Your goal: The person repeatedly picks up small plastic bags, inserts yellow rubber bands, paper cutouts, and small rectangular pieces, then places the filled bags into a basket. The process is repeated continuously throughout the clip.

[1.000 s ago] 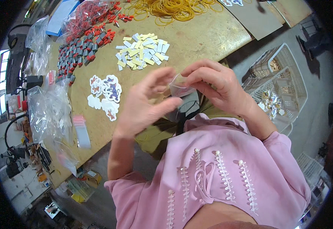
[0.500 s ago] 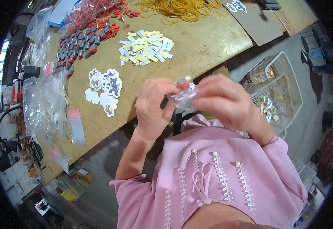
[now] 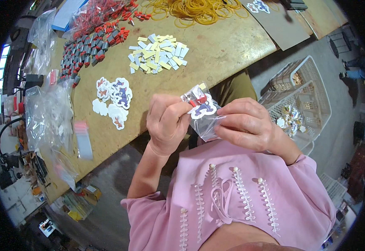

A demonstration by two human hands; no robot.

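A small clear plastic bag (image 3: 206,126) is stretched between my two hands over the near table edge. My left hand (image 3: 165,122) pinches its left side, fingers closed. My right hand (image 3: 247,124) grips the opposite side between thumb and fingers. A white-edged sticker (image 3: 202,110) with a dark cartoon figure shows through the film. Above it in the bag lies a small red piece, and a yellowish bit shows near the top corner. More cartoon stickers (image 3: 122,95) lie in a loose group on the table, left of my left hand.
Yellow and white small strips (image 3: 159,53) are heaped on the table (image 3: 216,52). Beyond them lie yellow rubber bands (image 3: 199,10); grey-and-red small parts (image 3: 86,50) spread at the left. Flat plastic bags (image 3: 84,142) lie near the left edge. White plastic baskets (image 3: 314,75) stand at right.
The bag was crumpled between my hands and is now spread flatter, showing the sticker. My right hand has moved slightly down, toward me.
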